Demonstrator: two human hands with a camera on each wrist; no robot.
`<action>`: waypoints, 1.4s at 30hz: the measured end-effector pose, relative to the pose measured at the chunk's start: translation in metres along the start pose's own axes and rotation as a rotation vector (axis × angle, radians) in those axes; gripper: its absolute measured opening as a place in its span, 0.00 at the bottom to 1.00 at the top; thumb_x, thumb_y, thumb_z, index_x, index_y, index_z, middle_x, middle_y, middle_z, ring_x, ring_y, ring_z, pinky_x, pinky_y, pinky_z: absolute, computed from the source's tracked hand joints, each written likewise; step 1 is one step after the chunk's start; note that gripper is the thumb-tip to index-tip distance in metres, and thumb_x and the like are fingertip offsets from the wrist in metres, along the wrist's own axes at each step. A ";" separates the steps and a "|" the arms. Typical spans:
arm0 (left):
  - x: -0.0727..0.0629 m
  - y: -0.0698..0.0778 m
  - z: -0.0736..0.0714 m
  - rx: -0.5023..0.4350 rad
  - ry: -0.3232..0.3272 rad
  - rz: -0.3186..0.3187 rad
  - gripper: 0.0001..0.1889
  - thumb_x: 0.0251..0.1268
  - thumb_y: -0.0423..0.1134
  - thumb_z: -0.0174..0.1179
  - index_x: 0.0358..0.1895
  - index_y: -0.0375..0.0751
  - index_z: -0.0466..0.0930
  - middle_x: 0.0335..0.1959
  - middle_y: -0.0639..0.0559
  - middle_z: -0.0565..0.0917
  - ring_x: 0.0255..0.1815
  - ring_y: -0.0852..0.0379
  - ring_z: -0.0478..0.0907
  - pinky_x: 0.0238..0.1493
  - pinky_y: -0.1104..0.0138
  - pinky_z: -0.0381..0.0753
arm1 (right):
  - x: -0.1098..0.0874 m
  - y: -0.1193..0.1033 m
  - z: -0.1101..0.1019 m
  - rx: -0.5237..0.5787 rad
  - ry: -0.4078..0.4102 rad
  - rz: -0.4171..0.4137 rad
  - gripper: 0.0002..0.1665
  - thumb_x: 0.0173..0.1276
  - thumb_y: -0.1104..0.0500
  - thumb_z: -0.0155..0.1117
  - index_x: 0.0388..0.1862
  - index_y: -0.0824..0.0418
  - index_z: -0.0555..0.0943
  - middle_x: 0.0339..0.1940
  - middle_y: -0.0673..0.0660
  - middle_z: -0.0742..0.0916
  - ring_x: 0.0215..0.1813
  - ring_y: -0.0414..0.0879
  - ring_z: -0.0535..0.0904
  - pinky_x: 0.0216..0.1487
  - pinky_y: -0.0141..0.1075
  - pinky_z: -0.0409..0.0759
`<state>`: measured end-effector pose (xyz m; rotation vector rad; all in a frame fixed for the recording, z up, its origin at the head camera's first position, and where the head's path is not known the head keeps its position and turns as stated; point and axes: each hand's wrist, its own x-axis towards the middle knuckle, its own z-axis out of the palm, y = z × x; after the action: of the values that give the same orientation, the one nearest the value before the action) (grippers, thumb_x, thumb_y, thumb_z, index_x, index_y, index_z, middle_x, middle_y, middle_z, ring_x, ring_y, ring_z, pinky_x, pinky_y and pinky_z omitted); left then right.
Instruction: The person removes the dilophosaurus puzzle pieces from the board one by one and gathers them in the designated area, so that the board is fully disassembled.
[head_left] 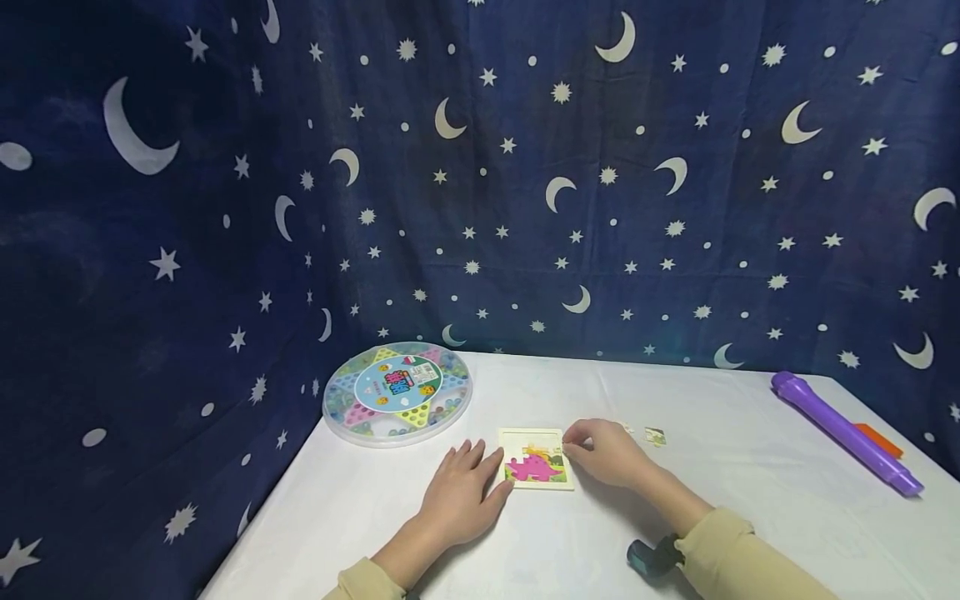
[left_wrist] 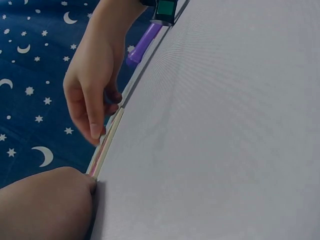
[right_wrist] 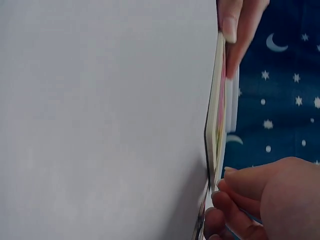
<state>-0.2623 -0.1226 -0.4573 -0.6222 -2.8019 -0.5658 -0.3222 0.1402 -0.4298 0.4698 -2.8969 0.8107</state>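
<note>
A small puzzle board (head_left: 537,486) with a pale frame lies on the white table, and pieces inside it form part of a pink dinosaur picture. My left hand (head_left: 462,494) rests flat at its left edge, fingers spread and fingertips touching the frame. At the right edge, my right hand (head_left: 606,452) pinches a small puzzle piece between thumb and forefinger, mostly hidden by the fingertips. Seen from the right wrist, those fingertips (right_wrist: 231,175) are close beside the board's near end. Just beyond the right hand lies a loose puzzle piece (head_left: 655,436), with another partly hidden behind the knuckles.
A round, clear-lidded Chinese checkers set (head_left: 397,393) with marbles sits at the back left. On the right lie a purple stick-like tube (head_left: 847,433) and a flat orange object (head_left: 879,440). A dark blue curtain (head_left: 510,217) with moons and stars hangs behind the table.
</note>
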 end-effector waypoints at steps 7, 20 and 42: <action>0.000 0.000 0.000 0.012 -0.009 -0.005 0.30 0.77 0.59 0.51 0.71 0.45 0.76 0.71 0.38 0.74 0.75 0.36 0.66 0.76 0.44 0.58 | 0.004 -0.020 0.009 -0.018 -0.031 -0.026 0.07 0.70 0.60 0.70 0.45 0.53 0.89 0.41 0.47 0.87 0.58 0.54 0.82 0.64 0.57 0.76; 0.001 0.001 -0.001 0.022 -0.017 -0.004 0.30 0.77 0.59 0.51 0.71 0.45 0.76 0.71 0.38 0.74 0.75 0.37 0.66 0.76 0.44 0.58 | 0.015 -0.036 0.012 0.006 -0.157 -0.052 0.19 0.61 0.65 0.69 0.51 0.54 0.87 0.43 0.50 0.84 0.51 0.50 0.82 0.61 0.56 0.78; 0.000 0.000 -0.001 0.026 -0.009 0.001 0.29 0.77 0.58 0.52 0.71 0.44 0.77 0.71 0.37 0.74 0.74 0.36 0.66 0.75 0.44 0.59 | 0.018 -0.036 0.017 0.125 -0.123 0.024 0.19 0.59 0.65 0.76 0.43 0.50 0.78 0.41 0.47 0.85 0.40 0.44 0.77 0.48 0.46 0.79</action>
<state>-0.2625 -0.1228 -0.4559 -0.6229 -2.8124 -0.5264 -0.3277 0.0970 -0.4239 0.5155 -2.9808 1.0050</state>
